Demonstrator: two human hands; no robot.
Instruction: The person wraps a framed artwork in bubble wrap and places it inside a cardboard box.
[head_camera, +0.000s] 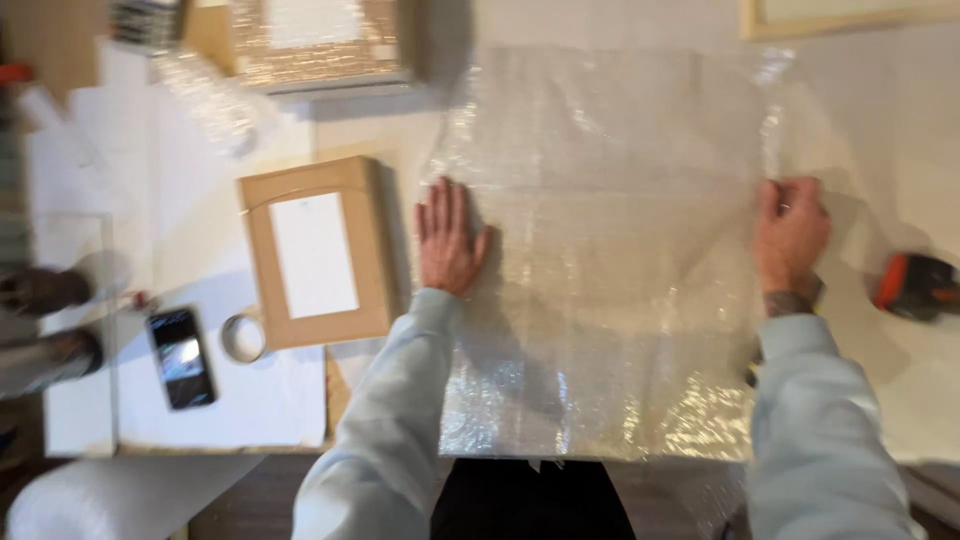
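Large clear bubble-wrap sheet (610, 260) lies spread flat on white table (890, 120), nothing placed on it yet. Left hand (450, 240) open, palm pressing sheet's left edge. Right hand (790, 232) closed, pinching right edge. Flat brown wooden picture frame with white centre (318, 252) waits unwrapped beside left hand. Near it: tape roll (243, 337), black phone (182, 357). Sheet glossy, crinkled.

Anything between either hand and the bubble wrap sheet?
Nothing visible. The left hand lies flat on the left edge of the bubble wrap sheet; the right hand rests on its right edge. The wooden frame lies apart, beside the left hand.
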